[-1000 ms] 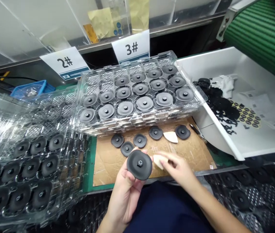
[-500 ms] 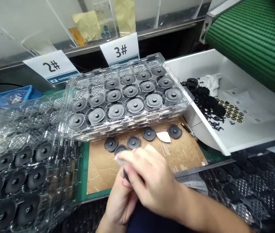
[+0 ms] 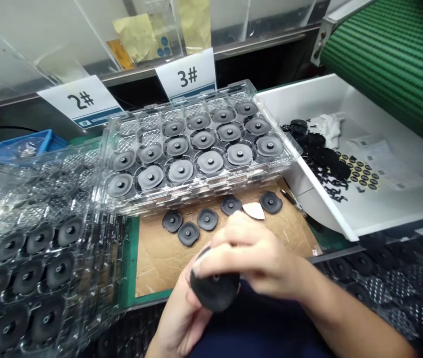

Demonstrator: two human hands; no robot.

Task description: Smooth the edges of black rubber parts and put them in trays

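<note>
A black round disc [image 3: 217,291] with a small central hub is tilted between my hands, low over the front of the cardboard. My left hand [image 3: 185,308] grips its left side from below, fingers partly hidden behind it. Over its upper face lies my right hand [image 3: 252,248], closed, with bent fingers reaching the left rim; motion blurs them. A pale patch shows at the fingertip, too small to name. On the cardboard sheet [image 3: 155,268] beyond lie several similar discs [image 3: 188,233] and a white leaf-shaped pad [image 3: 254,211].
Behind stands a stack of clear trays [image 3: 196,184] holding discs. More clear trays [image 3: 95,278] are at left. A white bin [image 3: 394,214] at right holds black parts [image 3: 321,154] and yellow-backed stickers [image 3: 364,174]. A pen [image 3: 293,200] lies beside it; a green conveyor belt [image 3: 390,64] is above.
My right hand has moved right and turned, bringing the disc's dark face into sight. The disc on the cardboard that my fingers partly covered now shows whole. The view has shifted slightly.
</note>
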